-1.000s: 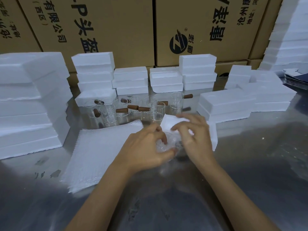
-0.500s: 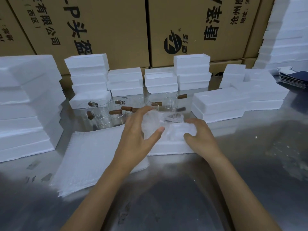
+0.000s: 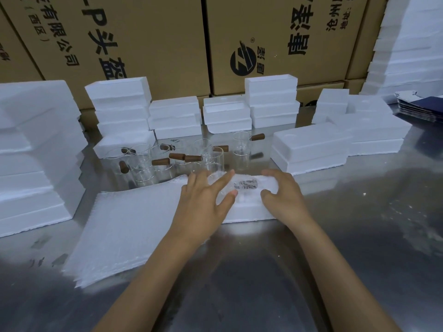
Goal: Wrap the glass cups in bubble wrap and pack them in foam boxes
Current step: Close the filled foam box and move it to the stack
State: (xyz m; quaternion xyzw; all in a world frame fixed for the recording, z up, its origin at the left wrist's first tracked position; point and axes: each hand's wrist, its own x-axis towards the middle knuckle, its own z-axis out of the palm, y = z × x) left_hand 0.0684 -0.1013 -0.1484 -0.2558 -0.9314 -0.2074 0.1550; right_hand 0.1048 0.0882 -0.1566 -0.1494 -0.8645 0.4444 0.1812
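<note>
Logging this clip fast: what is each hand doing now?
Left hand: open, straight fingers pressing the bubble-wrapped glass cup.
Right hand: fingers curled round that cup's right end.

Both hands — left [image 3: 203, 200], right [image 3: 285, 197] — press a bubble-wrapped cup [image 3: 244, 188] into an open foam box [image 3: 247, 212].
</note>
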